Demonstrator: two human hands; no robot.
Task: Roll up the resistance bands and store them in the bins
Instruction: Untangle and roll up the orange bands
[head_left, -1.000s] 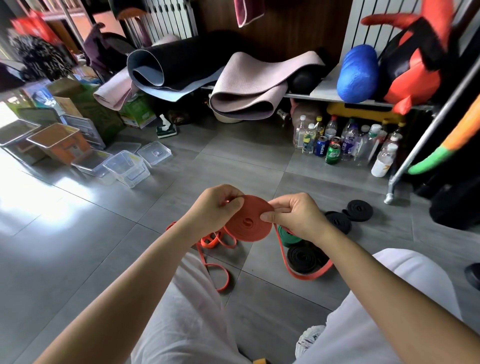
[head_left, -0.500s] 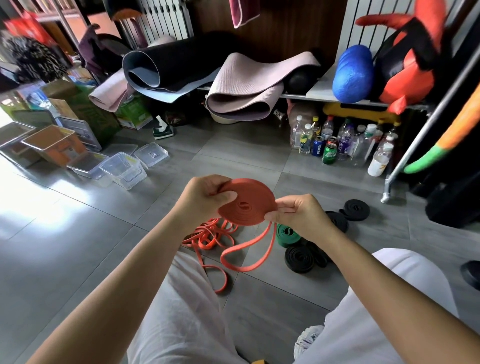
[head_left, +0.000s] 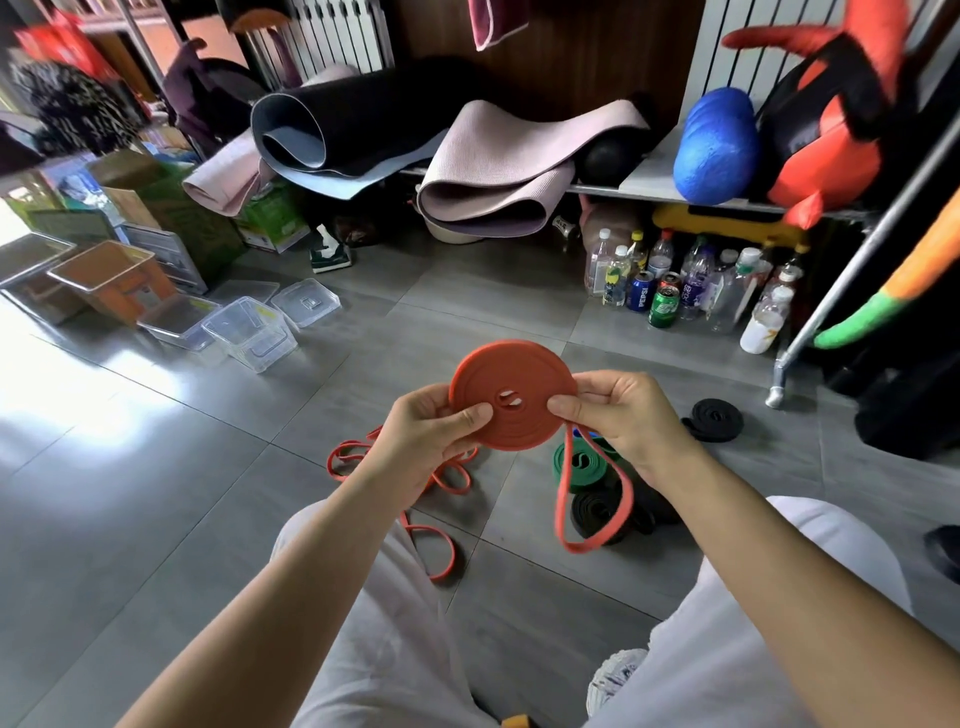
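Observation:
An orange resistance band (head_left: 511, 387) is wound into a flat disc that I hold above the floor. My left hand (head_left: 423, 441) grips the disc's left side, thumb on its face. My right hand (head_left: 621, 415) pinches its right edge, where a short loose loop hangs down. More loose orange band (head_left: 447, 480) lies tangled on the tiles below. A rolled green band (head_left: 579, 465) and rolled black bands (head_left: 597, 512) lie under my right wrist, another black roll (head_left: 714, 413) further right. Clear plastic bins (head_left: 249, 332) stand at the left.
An orange bin (head_left: 111, 278) and boxes sit at far left. Rolled yoga mats (head_left: 483, 171) lie on a low shelf at the back. Bottles and cans (head_left: 685, 291) stand beneath it. A metal rack leg (head_left: 779, 384) comes down at right. My knees fill the foreground.
The disc has been turned and grown wider as more band wound on. The hanging tail has shortened to a small loop under my right hand. Both hands rose slightly.

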